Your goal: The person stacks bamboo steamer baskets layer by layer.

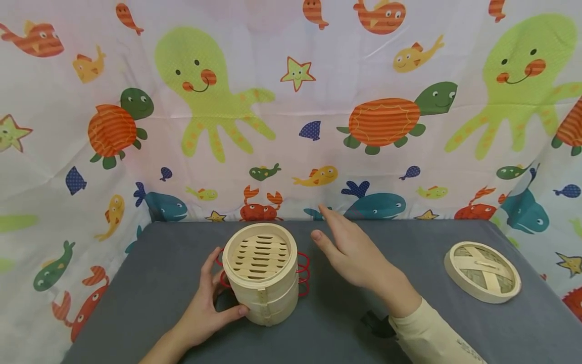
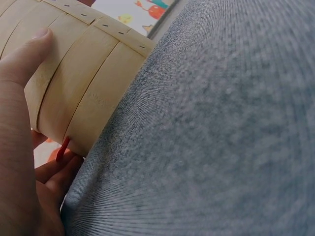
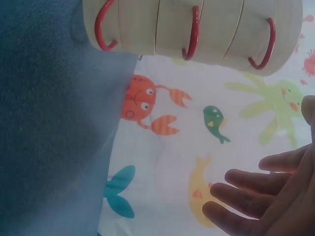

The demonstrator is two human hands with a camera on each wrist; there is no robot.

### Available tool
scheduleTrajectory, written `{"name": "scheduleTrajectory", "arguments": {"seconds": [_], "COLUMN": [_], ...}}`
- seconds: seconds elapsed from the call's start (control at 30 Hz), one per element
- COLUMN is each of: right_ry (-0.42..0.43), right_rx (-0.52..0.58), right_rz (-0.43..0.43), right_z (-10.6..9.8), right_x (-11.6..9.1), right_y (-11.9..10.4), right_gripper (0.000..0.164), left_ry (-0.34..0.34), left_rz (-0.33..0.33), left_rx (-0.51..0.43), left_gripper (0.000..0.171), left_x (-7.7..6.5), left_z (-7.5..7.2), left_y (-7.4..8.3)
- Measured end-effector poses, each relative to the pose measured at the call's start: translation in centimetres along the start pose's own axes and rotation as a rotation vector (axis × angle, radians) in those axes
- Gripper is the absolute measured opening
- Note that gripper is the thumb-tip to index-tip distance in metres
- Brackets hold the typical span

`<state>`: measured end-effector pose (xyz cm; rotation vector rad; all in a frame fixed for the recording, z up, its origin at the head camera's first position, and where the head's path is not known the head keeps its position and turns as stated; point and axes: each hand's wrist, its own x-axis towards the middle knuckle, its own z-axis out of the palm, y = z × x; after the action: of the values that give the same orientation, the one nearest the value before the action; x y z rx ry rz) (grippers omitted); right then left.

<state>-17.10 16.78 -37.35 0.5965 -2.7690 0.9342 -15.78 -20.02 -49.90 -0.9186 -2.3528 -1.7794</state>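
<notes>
A stack of bamboo steamer baskets (image 1: 261, 298) stands on the table in the head view, its slatted inner base visible from above. Red wire handles (image 3: 193, 34) stick out from its side, one per tier in the right wrist view. My left hand (image 1: 206, 308) grips the stack from the left, thumb (image 2: 32, 56) on the front wall and fingers around the far left side near the red handles. To the right of the stack, apart from it, my right hand (image 1: 352, 247) is held in the air with extended fingers and holds nothing.
A round bamboo steamer lid (image 1: 486, 275) with crossed bands lies on the right of the dark grey table (image 1: 182, 258). A small black object (image 1: 379, 325) is by the right sleeve. Behind the table hangs a sea-animal curtain (image 1: 282, 111).
</notes>
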Motion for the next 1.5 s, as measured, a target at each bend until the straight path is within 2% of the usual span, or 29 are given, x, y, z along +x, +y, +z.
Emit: {"name": "scheduleTrajectory", "arguments": {"seconds": [0.17,0.43,0.9,1.5], "right_ry": [0.019,0.053,0.081,0.082], "right_rx": [-0.007,-0.012,0.005,-0.008], "right_rz": [0.003,0.004,0.069,0.108], "right_z": [-0.5,-1.3,-3.8,-4.5], "right_x": [-0.1,-0.2,-0.7,-1.2], "right_y": [0.7,1.2,2.8,4.1], "right_gripper": [0.079,0.079,0.08,0.081], "left_ry": [-0.008,0.0,0.003,0.006], "left_rz": [0.018,0.0,0.0,-0.014], "left_rx": [-0.012,-0.011,0.007,0.006], "left_gripper": [0.136,0.135,0.135,0.136], "left_x": [0.2,0.0,-0.1,-0.1], "left_z": [0.1,0.0,0.1,0.1], "left_y": [-0.1,0.0,0.0,0.2]}}
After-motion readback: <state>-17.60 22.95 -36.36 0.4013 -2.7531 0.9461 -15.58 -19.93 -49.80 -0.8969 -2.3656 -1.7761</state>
